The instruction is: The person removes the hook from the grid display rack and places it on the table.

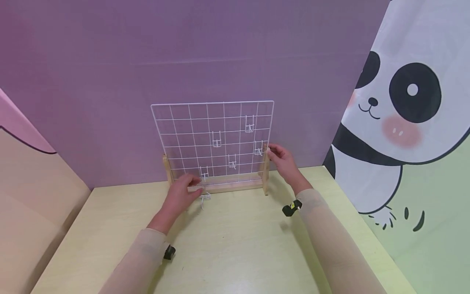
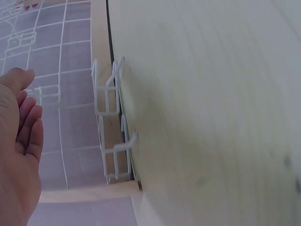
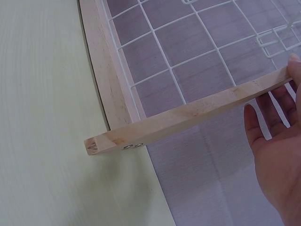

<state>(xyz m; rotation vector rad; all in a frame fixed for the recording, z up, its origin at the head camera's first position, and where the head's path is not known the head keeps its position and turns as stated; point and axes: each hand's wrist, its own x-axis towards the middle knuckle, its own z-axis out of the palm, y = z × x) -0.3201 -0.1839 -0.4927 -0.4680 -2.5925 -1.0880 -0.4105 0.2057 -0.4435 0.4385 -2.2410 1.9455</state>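
A pale wooden stand with two uprights and a low base rail (image 1: 235, 188) is on the pale yellow wood-grain surface (image 1: 235, 245), by its far edge and roughly midway between the far left and far right corners. Between the uprights it holds a white rectangular wire grid (image 1: 225, 144), which stands before a purple cloth backdrop (image 1: 220, 49). Five small white wire hooks (image 1: 217, 142) hang on the grid, scattered from near its upper right corner down to its lower middle.

The person's right grip (image 1: 286, 163) pinches the right wooden upright (image 1: 266, 179) near its top, thumb on one side and fingers on the other. The left grip (image 1: 183, 191) is at the grid's lower left part, close to the lowest hook, thumb apart from loosely bent fingers; whether it touches that hook cannot be told.

The left wrist view shows plainly two more white wire hooks (image 2: 107, 114) side by side along the base rail, a cluster hard to count from the head. Only the right wrist view shows two round metal fasteners (image 3: 128, 147) in the right upright, near its foot.
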